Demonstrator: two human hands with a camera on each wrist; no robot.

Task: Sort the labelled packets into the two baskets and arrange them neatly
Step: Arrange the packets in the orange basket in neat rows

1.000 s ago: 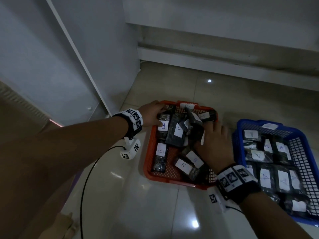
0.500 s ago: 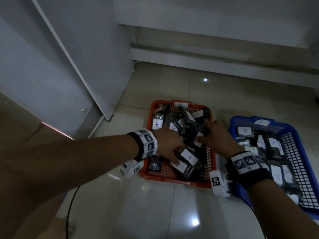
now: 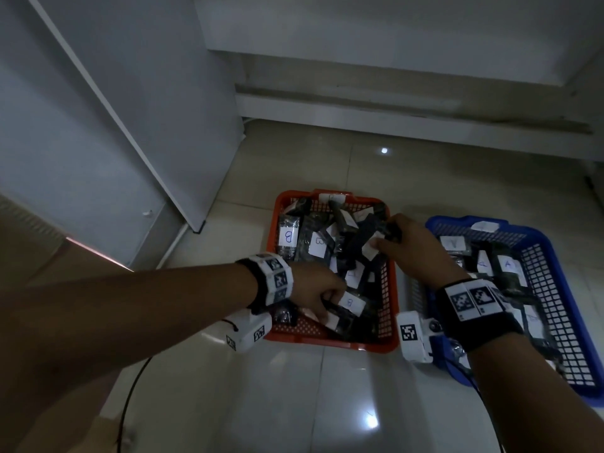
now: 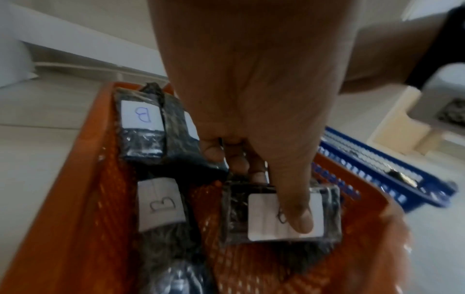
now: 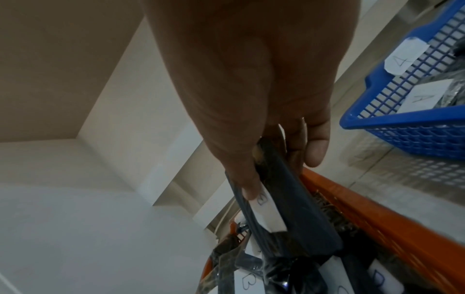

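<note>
Kneeling over glossy floor tiles [image 3: 294, 403]. Left hand [image 3: 313, 289] pinches a crinkly plastic-wrapped dark packet with a white paper B label [image 4: 281, 212], thumb on the label, likely to square it in the orange mesh plastic basket [image 3: 327, 338]. Right hand [image 3: 408, 246] grips another limp B packet [image 5: 284, 208] edgewise above the jumble. Blue lattice basket [image 3: 555, 289] holds flat A packets [image 3: 506, 266].

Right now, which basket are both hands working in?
The orange basket, holding the B-labelled packets; the blue basket beside it holds A-labelled ones and is untouched.
</note>
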